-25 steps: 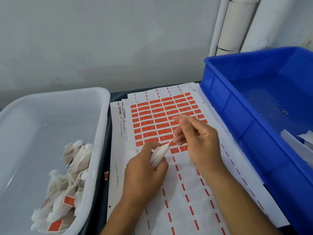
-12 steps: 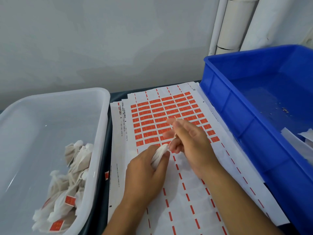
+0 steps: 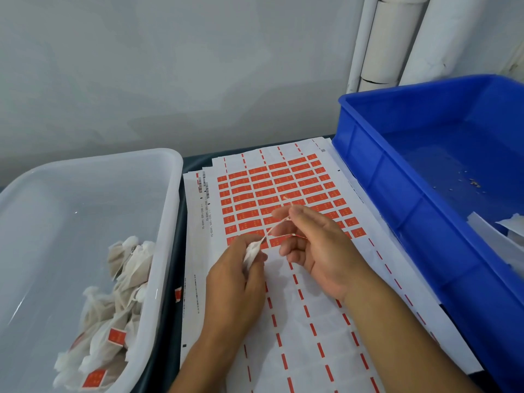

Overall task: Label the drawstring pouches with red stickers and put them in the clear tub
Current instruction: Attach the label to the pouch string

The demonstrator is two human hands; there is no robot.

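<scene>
My left hand (image 3: 236, 276) grips a small white drawstring pouch (image 3: 251, 254) above the sticker sheet (image 3: 278, 191), which carries rows of red stickers. The pouch's thin string (image 3: 276, 225) runs up and right to my right hand (image 3: 314, 245), where thumb and forefinger pinch it; the other fingers are spread loosely. The clear tub (image 3: 158, 211) stands at the left and holds several white pouches (image 3: 119, 302), some with red stickers on them.
A blue crate (image 3: 377, 177) stands at the right with scraps of white material in its near corner. White pipes (image 3: 388, 38) run up the wall behind it. One loose red sticker (image 3: 178, 295) lies at the sheet's left edge.
My right hand has turned palm-up and drawn the string taut away from the pouch. My left hand has stayed in place holding the pouch.
</scene>
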